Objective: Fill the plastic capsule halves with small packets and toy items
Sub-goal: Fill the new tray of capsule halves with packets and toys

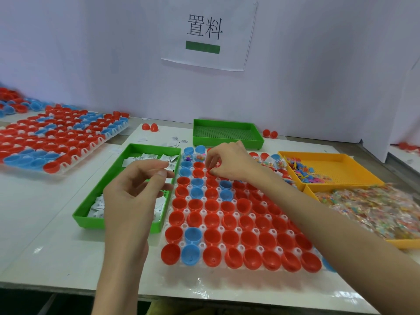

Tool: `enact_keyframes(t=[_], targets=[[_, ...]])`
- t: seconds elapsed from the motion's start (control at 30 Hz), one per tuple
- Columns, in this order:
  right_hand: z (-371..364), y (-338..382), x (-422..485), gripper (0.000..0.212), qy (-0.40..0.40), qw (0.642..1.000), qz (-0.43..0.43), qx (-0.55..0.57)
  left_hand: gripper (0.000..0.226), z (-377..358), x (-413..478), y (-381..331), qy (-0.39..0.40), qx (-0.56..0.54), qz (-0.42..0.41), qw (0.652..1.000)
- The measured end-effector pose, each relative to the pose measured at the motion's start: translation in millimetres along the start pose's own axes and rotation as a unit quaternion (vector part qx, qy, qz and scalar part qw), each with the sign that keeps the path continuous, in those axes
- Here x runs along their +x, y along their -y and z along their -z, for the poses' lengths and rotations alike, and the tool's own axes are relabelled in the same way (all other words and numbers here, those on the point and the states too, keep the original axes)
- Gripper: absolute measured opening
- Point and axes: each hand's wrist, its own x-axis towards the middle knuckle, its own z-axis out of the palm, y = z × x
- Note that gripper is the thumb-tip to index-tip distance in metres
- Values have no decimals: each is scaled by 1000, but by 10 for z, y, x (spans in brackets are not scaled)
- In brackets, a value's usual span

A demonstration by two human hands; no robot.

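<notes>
A white rack (250, 272) in front of me holds several red and blue capsule halves (229, 221), open side up. A few halves at its far end hold toy items (200, 157). My left hand (134, 189) hovers over a green tray (97, 196) of small white packets (145, 158), its fingers curled with thumb and forefinger close together; whether they pinch a packet I cannot tell. My right hand (229, 162) reaches over the rack's far rows, fingertips pinching a small clear packet above a red half.
An empty green tray (227, 131) stands behind the rack. At right, a yellow tray (336, 169) holds colourful toy pieces and another (372, 208) is heaped with clear candy packets. A second rack of capsule halves (54, 137) lies at far left. Loose red halves (150, 127) sit near the wall.
</notes>
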Motion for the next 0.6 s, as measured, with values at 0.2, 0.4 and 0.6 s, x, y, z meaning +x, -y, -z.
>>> enact_keyframes(t=[0.2,0.4,0.6], targets=[[366,-36,-227,16,-109,986,-12,126,25,10,17,-4,-4,2,0,1000],[881,-428,-779,17,-68,994,-38,75,23,-14,2,-13,2,-7,-5,1000],[805,-746,-1199,10,34,995,-91,-25,25,-77,-25,-31,12,-5,-15,1000]])
